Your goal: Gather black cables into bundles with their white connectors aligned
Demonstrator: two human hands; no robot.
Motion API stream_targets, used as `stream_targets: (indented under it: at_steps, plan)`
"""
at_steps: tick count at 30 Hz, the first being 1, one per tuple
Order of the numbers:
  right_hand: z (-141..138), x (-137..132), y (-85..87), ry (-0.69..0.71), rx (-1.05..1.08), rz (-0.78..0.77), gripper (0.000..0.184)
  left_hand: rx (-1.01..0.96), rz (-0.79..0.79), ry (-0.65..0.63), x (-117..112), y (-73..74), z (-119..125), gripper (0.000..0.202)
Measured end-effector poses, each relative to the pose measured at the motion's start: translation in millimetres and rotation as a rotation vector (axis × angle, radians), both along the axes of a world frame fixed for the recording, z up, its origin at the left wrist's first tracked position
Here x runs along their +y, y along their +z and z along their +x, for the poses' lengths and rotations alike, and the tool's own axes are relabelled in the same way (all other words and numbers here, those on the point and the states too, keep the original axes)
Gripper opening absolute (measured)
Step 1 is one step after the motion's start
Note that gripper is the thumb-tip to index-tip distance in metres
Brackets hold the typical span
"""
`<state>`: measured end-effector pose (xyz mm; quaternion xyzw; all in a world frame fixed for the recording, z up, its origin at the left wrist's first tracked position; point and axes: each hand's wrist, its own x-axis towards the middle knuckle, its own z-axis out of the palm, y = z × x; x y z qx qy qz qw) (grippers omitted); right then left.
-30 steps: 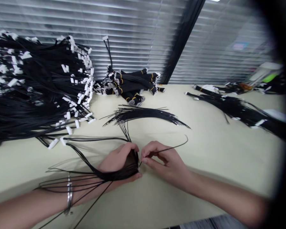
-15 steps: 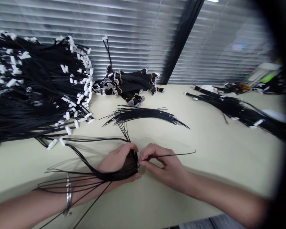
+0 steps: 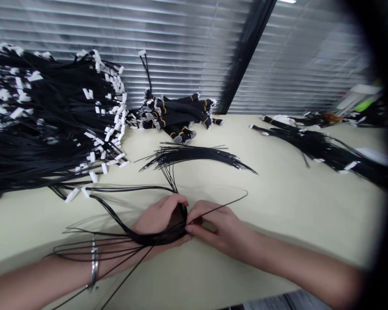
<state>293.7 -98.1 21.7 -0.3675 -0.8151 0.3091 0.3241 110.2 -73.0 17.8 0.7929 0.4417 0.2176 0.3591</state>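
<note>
Black wire bundle (image 3: 155, 237) gripped in L hand (image 3: 158, 219); R hand (image 3: 213, 228) pinches single wire (image 3: 223, 204).

wire pile (image 3: 35, 125): cut off at the left edge
right corner: dark and blurred
wire ends in left hand (image 3: 158, 219): hidden by fingers

1. Both forearms are bare all the way to the lower edge of the view; no sleeve, cuff or glove shows on either.
2. The left hand (image 3: 158, 221) has no ring on any finger that can be seen.
3. A thin silver bracelet (image 3: 93, 263) circles the left wrist, made of narrow metal bands lying close together.
4. The right hand (image 3: 218, 228) is equally plain, and its wrist carries no watch or band.
</note>
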Motion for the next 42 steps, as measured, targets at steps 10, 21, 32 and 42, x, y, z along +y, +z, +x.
stream_targets:
  at_steps: [10,21,32,42]
  plan:
    - [-1.0,2.5,1.2,-0.059,0.088,-0.365,0.011,-0.051,0.022,0.065,-4.0,-13.9,-2.4,0.055]
    - [0.6,16.7,0.9,-0.104,0.319,-0.45,0.023,-0.111,0.089,-0.056,-1.4,-11.4,-4.9,0.043]
    - [21.2,47.0,-1.7,-0.282,-0.036,-0.135,0.031,0.101,0.271,-0.125,-0.7,-3.9,-1.3,0.022]
    - [139.5,101.5,3.1,-0.686,-0.601,0.125,0.008,0.058,0.077,0.023,-0.3,-12.0,1.5,0.029]
